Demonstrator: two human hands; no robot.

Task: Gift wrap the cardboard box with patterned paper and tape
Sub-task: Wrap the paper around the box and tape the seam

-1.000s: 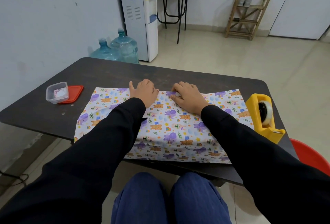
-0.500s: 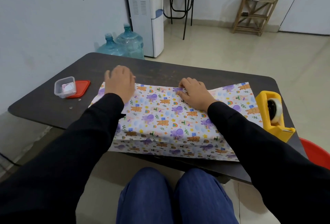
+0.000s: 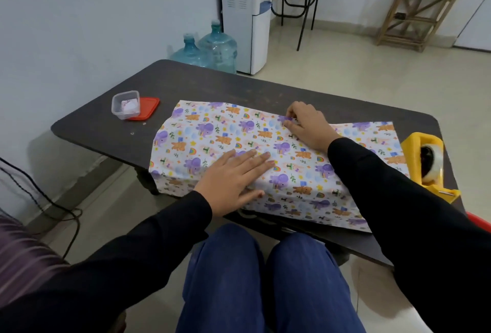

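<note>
— Where is the box?
— Under the patterned paper (image 3: 265,144), mid-table (image 3: 239,88), right in front of you. The cardboard is hidden and only its shape shows through the sheet.
— And my hands?
— Your left hand (image 3: 233,181) lies flat on top near the front edge, fingers straight, pressing the sheet down. Your right hand (image 3: 305,125) has its fingers curled, pinching the paper at the far edge.
— How will it handle?
— I'd judge the paper light, thin and slick, so it will crease readily and may tear if tugged. Take it by the edges and draw it gently over the stiff box corners. The yellow tape dispenser (image 3: 425,165) stands just beside your right forearm. The plastic container (image 3: 125,104), touching its red lid (image 3: 148,106), sits well apart on your left.
</note>
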